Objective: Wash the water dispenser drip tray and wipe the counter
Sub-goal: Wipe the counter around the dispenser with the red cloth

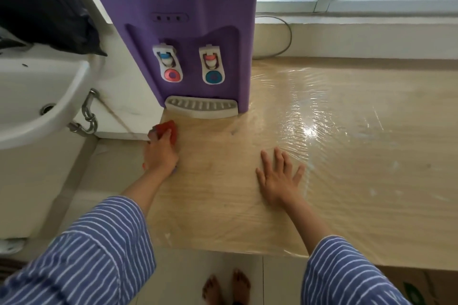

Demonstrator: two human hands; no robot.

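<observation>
A purple and white water dispenser (188, 39) stands at the back left of the wooden counter (347, 156), which is covered with shiny clear film. Its grey slatted drip tray (201, 106) sits in place at the dispenser's base. My left hand (161, 153) presses a red cloth (168, 129) onto the counter's left edge, just in front of and to the left of the tray. My right hand (278, 176) lies flat on the counter with fingers spread, holding nothing.
A white sink (32, 96) with its chrome pipe (88, 116) stands to the left, lower than the counter. A cable (285, 39) runs behind the dispenser under the window. My bare feet (226, 287) stand on the tiled floor at the counter's front edge.
</observation>
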